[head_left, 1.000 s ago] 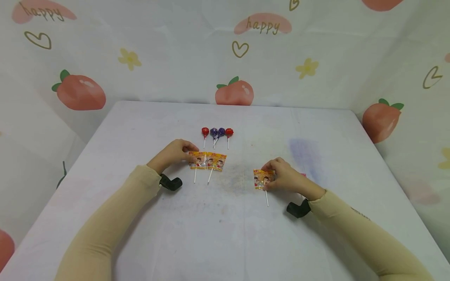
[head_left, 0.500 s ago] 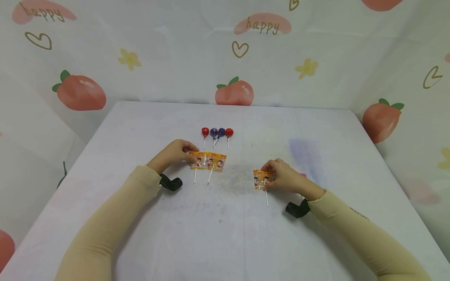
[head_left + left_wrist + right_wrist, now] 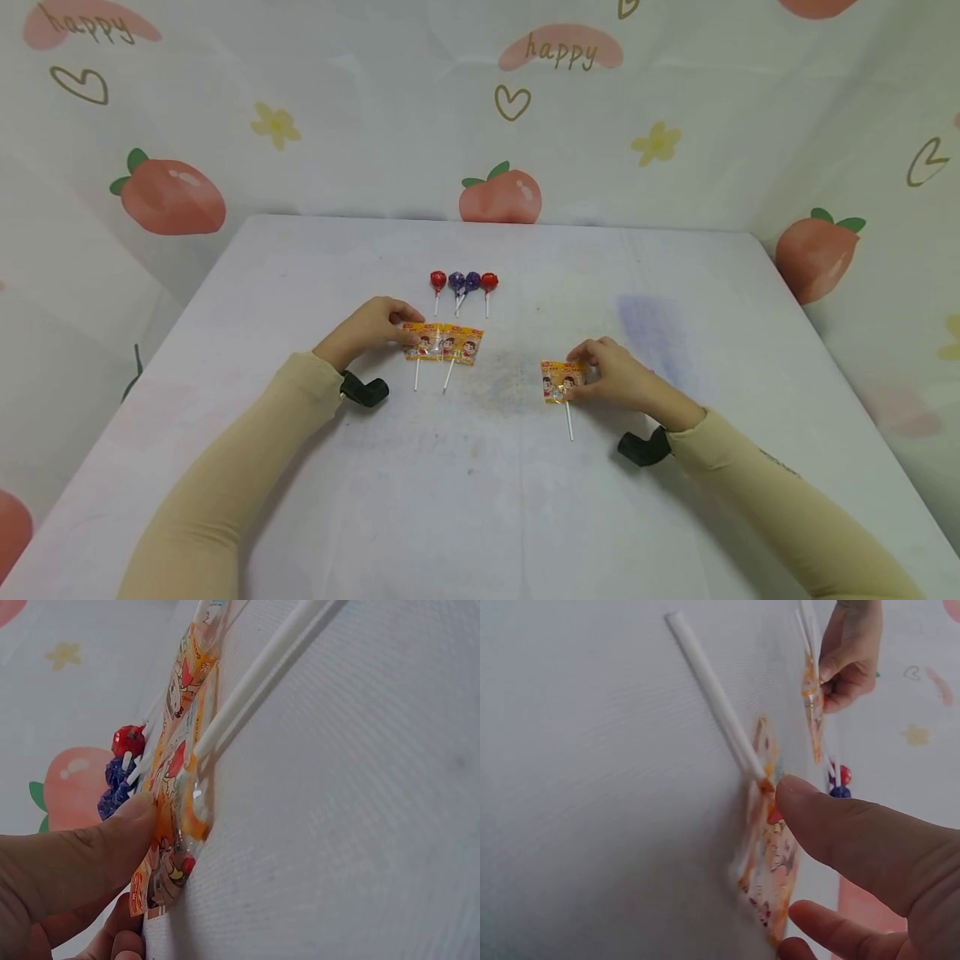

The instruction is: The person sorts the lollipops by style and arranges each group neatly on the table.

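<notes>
Two lollipops in flat orange printed wrappers lie side by side left of centre in the head view. My left hand pinches the left lollipop by its wrapper's outer edge, thumb on top. Its neighbour, another orange-wrapped lollipop, overlaps it slightly. To the right, a third orange-wrapped lollipop lies with its stick toward me. My right hand is at this one's right edge. In the right wrist view, its thumb and forefinger are spread apart, with the fingertips right at the wrapper.
Farther back, a row of round lollipops holds a red one, two purple ones and another red one. The white-covered table meets a patterned cloth backdrop. A black camera mount hangs beneath the right wrist.
My right hand has shifted slightly right and its fingers have loosened from the orange-wrapped lollipop, which stays in place. A pink bit by the right wrist is now mostly hidden. The left hand keeps still.
</notes>
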{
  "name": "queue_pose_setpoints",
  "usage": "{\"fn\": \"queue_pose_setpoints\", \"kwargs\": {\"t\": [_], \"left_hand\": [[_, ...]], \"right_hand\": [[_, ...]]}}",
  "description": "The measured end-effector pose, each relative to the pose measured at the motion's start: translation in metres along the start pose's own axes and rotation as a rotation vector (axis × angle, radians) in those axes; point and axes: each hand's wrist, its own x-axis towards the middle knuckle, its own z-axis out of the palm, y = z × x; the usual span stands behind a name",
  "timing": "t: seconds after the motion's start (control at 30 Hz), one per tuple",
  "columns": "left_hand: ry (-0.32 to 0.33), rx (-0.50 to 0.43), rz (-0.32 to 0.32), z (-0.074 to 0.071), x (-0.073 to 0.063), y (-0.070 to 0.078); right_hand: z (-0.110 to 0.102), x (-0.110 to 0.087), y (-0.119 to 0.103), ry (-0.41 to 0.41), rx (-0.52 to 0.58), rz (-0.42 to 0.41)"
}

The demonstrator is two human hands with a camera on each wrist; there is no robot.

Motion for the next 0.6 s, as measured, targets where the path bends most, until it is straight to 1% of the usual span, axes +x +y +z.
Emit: {"fn": "queue_pose_setpoints", "kwargs": {"t": [0.27, 0.47, 0.6], "left_hand": [[-0.003, -0.002, 0.005, 0.0002, -0.0005, 0.0013], [-0.003, 0.002, 0.006, 0.0004, 0.0002, -0.0003], [-0.004, 0.0, 0.01, 0.0004, 0.0, -0.0004]], "right_hand": [[0.0024, 0.0017, 0.0026, 0.013, -0.012, 0.003], [0.0, 0.005, 0.0003, -0.017, 0.01, 0.015], [-0.0007, 0.0087, -0.0005, -0.036, -0.007, 0.029]]}}
